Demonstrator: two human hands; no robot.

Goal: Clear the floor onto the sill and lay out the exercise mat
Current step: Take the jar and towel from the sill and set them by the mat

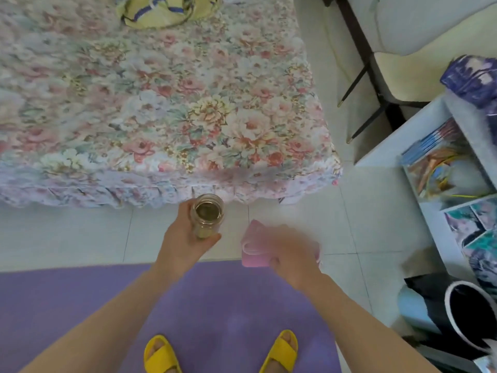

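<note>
We see the left hand (185,238) with fingers wrapped round a glass jar (207,216); right hand (291,254), blurred, fingers closed on a folded pink cloth (254,249); purple exercise mat (80,300) unrolled beneath both wrists

A home bedroom: floral-quilted bed (161,103), tiled floor (376,224), cluttered white shelf (390,149).

Bright, even daylight, soft shadows only. Right hand (291,254) and pink cloth (254,244) motion-blurred; left hand (185,235) and jar (207,215) sharper. Wide-angle bending at edges, shelf (419,146) right of hands smeared. No glare.
</note>
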